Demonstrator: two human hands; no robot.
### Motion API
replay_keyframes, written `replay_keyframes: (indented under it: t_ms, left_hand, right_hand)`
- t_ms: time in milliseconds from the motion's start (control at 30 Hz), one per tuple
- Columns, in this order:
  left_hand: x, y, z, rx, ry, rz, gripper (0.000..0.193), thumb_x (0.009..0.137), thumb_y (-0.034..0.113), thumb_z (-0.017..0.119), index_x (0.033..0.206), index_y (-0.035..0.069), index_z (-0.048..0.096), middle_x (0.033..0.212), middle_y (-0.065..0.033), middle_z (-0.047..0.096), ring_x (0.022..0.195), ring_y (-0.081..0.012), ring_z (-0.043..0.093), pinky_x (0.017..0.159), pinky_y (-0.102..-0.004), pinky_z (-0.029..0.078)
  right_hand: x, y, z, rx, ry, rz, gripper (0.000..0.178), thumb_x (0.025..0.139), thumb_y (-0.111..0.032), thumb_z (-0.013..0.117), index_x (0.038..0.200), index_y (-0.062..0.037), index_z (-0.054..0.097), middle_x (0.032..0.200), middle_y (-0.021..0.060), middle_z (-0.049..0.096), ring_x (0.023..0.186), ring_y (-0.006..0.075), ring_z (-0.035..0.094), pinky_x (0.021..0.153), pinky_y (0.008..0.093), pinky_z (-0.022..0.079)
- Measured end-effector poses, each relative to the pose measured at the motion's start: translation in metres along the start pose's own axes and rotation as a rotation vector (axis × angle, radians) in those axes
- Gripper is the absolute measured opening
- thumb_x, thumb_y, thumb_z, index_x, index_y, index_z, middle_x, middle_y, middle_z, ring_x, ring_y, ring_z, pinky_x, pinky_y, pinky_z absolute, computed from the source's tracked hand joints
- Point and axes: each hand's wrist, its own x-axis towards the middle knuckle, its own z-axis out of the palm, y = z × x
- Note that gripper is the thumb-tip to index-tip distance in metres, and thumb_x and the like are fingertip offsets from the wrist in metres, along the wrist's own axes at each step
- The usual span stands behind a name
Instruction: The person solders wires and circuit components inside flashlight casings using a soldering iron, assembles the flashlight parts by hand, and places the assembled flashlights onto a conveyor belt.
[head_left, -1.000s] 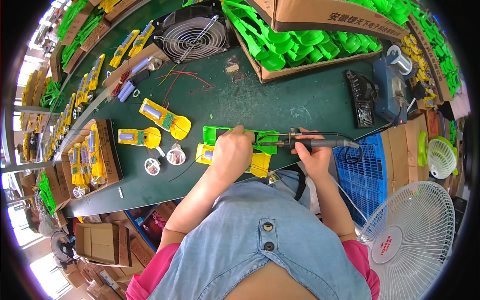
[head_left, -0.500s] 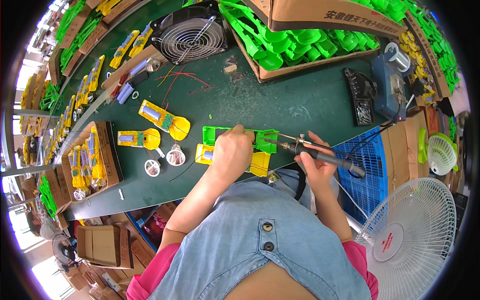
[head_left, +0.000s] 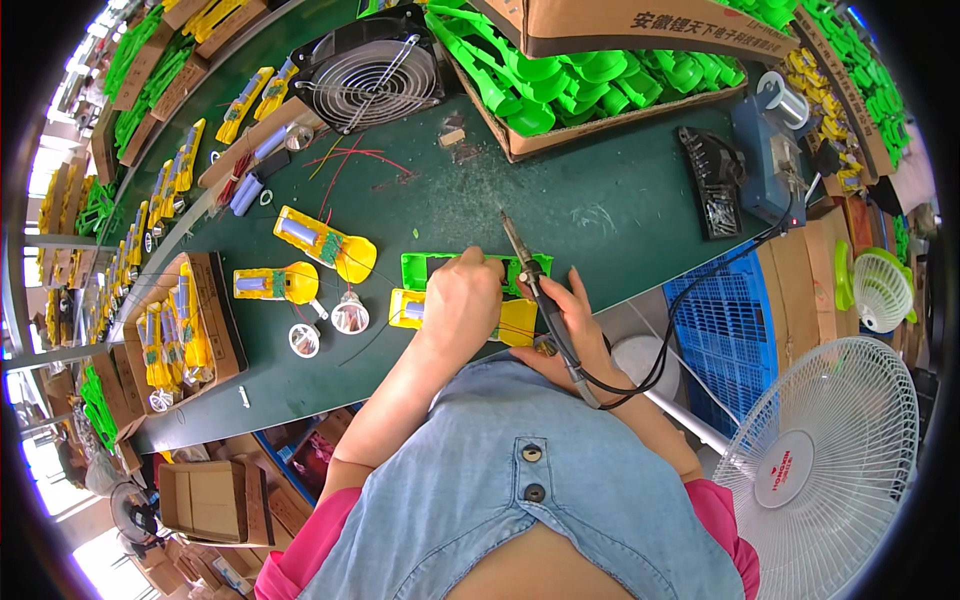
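My left hand (head_left: 462,308) is closed over a green plastic housing (head_left: 416,271), its curled fingers hiding the middle part. Just nearer me, partly under that hand, is a yellow lamp housing (head_left: 517,325) with a lilac battery cell at its left end. My right hand (head_left: 578,328) grips a soldering iron (head_left: 545,308), whose tip points away over the table and touches nothing. Its thumb reaches a small lamp reflector (head_left: 546,348) at the table edge. To the left lie two more yellow lamp housings (head_left: 356,258) with cells and green circuit boards, beside two round reflectors (head_left: 350,315).
A box of green housings (head_left: 620,110) stands at the back, near a black metal fan (head_left: 370,80). Solder wire (head_left: 785,100) and a blue soldering station (head_left: 765,165) are at right. A carton of yellow lamps (head_left: 215,330) sits left. A white fan (head_left: 800,470) stands lower right.
The soldering iron has swung from lying across the green housing to pointing away from me, tip clear of it. My right hand has moved left and nearer the yellow housing. My left hand stays.
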Motion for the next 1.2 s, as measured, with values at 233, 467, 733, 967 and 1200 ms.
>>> replay_keyframes:
  t_ms: [233,467,733,967,1200]
  left_hand:
    - [-0.004,0.001,-0.036,-0.166,0.001,0.041,0.016,0.066,0.007,0.066,0.081,0.002,0.064,0.074,-0.0095,0.057,0.074,-0.0267,0.056,0.065,-0.0361,0.045]
    - [-0.032,-0.004,-0.011,-0.367,0.232,-0.024,0.01,0.064,0.005,0.069,0.074,0.005,0.065,0.076,-0.0043,0.063,0.071,-0.0205,0.055,0.067,-0.0304,0.043]
    - [-0.029,0.002,-0.001,-0.274,0.186,0.008,0.01,0.065,0.004,0.069,0.071,0.006,0.062,0.08,-0.0048,0.051,0.079,-0.0207,0.052,0.064,-0.0316,0.042]
    - [-0.029,-0.005,-0.008,-0.395,0.187,-0.102,0.012,0.06,0.0,0.067,0.068,0.002,0.059,0.083,-0.0094,0.05,0.077,-0.025,0.052,0.066,-0.0335,0.043]
    - [-0.027,-0.004,0.0,-0.406,0.212,-0.122,0.012,0.058,-0.003,0.065,0.064,0.0,0.055,0.082,-0.0096,0.05,0.077,-0.0257,0.051,0.066,-0.0342,0.043]
  right_hand:
    - [0.006,0.005,-0.006,-0.054,-0.047,-0.001,0.081,0.058,-0.014,0.077,0.124,-0.0024,0.032,0.119,0.0107,0.052,0.112,0.0261,0.048,0.107,0.0497,0.01]
    - [0.033,-0.001,-0.034,-0.179,-0.152,-0.047,0.082,0.057,-0.009,0.076,0.124,-0.0047,0.028,0.117,0.0102,0.055,0.11,0.0264,0.05,0.106,0.0519,0.008]
    - [0.02,0.003,-0.03,0.062,0.192,-0.111,0.048,0.065,-0.015,0.074,0.106,-0.0052,0.05,0.097,0.0064,0.065,0.095,0.0222,0.059,0.105,0.0519,0.012]
    - [-0.024,0.011,-0.026,0.013,0.412,-0.231,0.023,0.075,-0.01,0.064,0.094,-0.0051,0.052,0.069,0.0026,0.064,0.059,0.0127,0.059,0.103,0.0489,0.019]
    - [-0.037,0.011,0.002,0.56,0.637,0.184,0.022,0.074,0.002,0.06,0.095,0.0017,0.051,0.08,0.0093,0.059,0.066,0.0125,0.061,0.084,0.0339,0.045]
